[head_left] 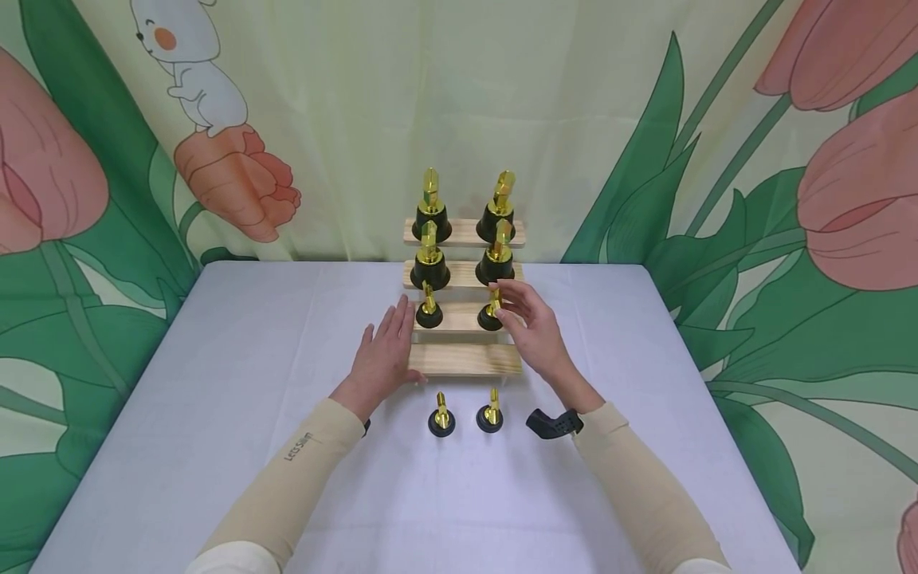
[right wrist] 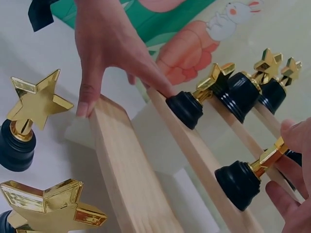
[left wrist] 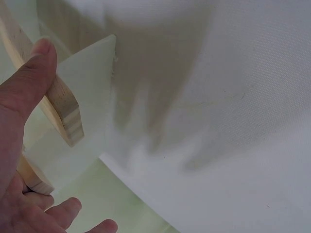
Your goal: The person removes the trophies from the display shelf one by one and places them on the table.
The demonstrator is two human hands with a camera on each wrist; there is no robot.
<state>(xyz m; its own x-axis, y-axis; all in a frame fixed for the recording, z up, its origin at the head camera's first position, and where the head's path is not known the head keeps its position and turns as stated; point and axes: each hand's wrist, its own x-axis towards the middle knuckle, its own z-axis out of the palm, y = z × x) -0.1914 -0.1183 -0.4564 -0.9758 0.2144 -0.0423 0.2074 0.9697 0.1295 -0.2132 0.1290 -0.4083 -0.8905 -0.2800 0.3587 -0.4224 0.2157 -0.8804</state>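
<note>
My right hand (head_left: 534, 335) pinches the gold star of a small trophy (right wrist: 238, 185) with a black base. That trophy stands at the right of the second plank from the front on a tiered wooden display stand (head_left: 466, 360). My left hand (head_left: 382, 355), fingers straight, rests against the stand's left end; its thumb touches the front plank (right wrist: 129, 170). A matching small trophy (head_left: 429, 315) sits at the left of the same plank, near the left fingertips. Two more small star trophies, left (head_left: 441, 420) and right (head_left: 490, 418), stand upright on the table before the stand.
Larger star trophies, such as the back left one (head_left: 431, 219) and back right one (head_left: 496, 219), stand in pairs on the two rear planks. A white cloth covers the table (head_left: 287, 335). Behind hangs a curtain (head_left: 459, 104) printed with flowers and a rabbit.
</note>
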